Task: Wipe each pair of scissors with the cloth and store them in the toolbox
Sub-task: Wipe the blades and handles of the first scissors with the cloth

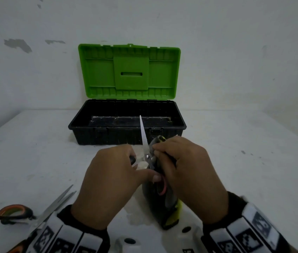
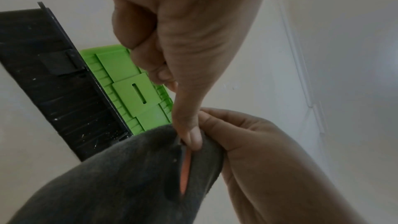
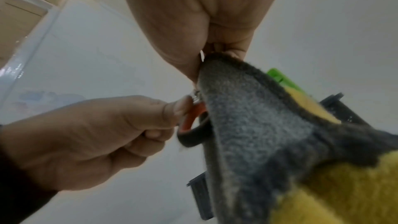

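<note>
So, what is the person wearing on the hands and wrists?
Both hands, left hand and right hand, are bare, with no gloves. Each wrist has a black cuff and a white band with black square pixel-like markers. No rings or cables show.

Head view looks down from above, 2 wrist views close, upward; all share toolbox (image 1: 126,123)

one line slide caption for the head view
Left hand holds scissors while right hand wipes them with a cloth before the open toolbox.
</note>
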